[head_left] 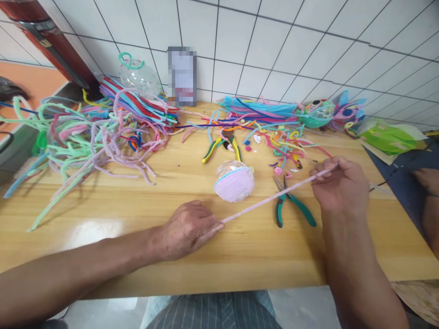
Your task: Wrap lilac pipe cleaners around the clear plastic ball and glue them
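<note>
A tangled heap of pale green and lilac fuzzy stems (73, 151) is spread far to the left of the left fingers and beyond them. A packed bundle of red, blue and purple stems (140, 103) is laid farther from those fingers, and behind it a clear plastic ball (142, 80) topped by a green loop is seen. A phone (183, 75), its screen blurred, is propped against the tiles straight beyond the left hand (190, 227). In that hand, one end of a lilac stem (255, 205) is pinched between nearly closed fingertips. Just past them, yellow-handled pliers (211, 151) are left lying behind a half-covered ball (236, 185), its lower part wrapped in lilac. Between the two hands the lilac stem is stretched straight, slanting upward to the right, and is passed above teal-handled pliers (301, 209). Small coloured scraps (278, 171) are scattered to the left of the right fingers. By the right hand (339, 183), the stem's other end is gripped, the fingers being curled closed around it. Beyond these fingers a green ornament (318, 114) is placed; to their right, a bright green packet (387, 138) and another person's arm (428, 210) are seen.
</note>
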Available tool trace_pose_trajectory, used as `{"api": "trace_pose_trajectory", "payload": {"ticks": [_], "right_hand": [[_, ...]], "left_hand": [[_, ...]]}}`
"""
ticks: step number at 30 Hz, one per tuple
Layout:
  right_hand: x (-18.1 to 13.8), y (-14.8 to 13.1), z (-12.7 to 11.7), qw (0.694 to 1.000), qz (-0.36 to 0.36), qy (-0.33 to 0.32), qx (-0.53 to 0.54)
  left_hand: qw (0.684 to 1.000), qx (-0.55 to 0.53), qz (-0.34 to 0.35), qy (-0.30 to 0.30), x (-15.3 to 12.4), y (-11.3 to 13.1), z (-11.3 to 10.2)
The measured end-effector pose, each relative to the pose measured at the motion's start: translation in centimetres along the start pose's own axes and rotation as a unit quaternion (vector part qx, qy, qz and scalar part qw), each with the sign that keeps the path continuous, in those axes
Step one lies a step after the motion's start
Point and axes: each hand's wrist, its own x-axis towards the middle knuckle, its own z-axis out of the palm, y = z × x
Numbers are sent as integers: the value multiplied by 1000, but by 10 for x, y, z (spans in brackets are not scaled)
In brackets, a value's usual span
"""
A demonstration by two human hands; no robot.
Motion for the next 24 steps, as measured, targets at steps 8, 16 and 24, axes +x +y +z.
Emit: {"api": "trace_pose_trajectory", "payload": {"ticks": [8,16,24], "right_hand": [[-4,1,1,1000,1,-6,9],[-9,4,0,999,-13,-33,18],[-9,5,-1,999,-27,-29,11]], "left_hand": [[1000,-6,21,-22,-2,-1,7],[998,6,30,-53,0,-5,12],[999,6,8,-46,-5,-6,14]]}}
